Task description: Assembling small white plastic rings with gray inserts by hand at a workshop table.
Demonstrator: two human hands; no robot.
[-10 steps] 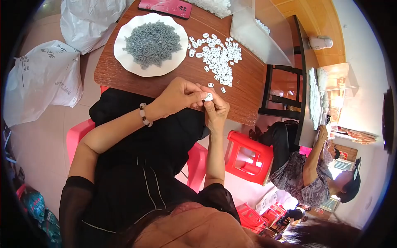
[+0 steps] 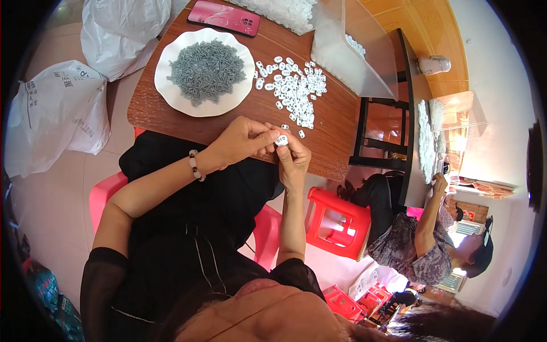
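Between my fingertips, just over the near edge of the table, is a small white plastic piece (image 2: 281,140) with two dark holes. My left hand (image 2: 242,141) closes its thumb and fingers on one side of it. From the other side my right hand (image 2: 294,158) pinches the same piece with thumb and index finger. Beyond my hands lies a loose pile of similar white pieces (image 2: 296,94), with a few strays nearer me. A scalloped white plate (image 2: 165,91) heaped with small grey screw-like rods (image 2: 206,71) stands to the left of the pile.
A pink phone (image 2: 225,17) lies at the table's (image 2: 330,142) far edge, near a clear-walled bin (image 2: 364,60) of white parts. White sacks (image 2: 57,114) stand on the left floor. To the right are a red stool (image 2: 339,224) and a person (image 2: 419,242) at another table.
The view has shifted slightly, so the table appears a little lower. The white piece has turned between my fingers and shows its two holes more plainly. Both hands keep their pinch.
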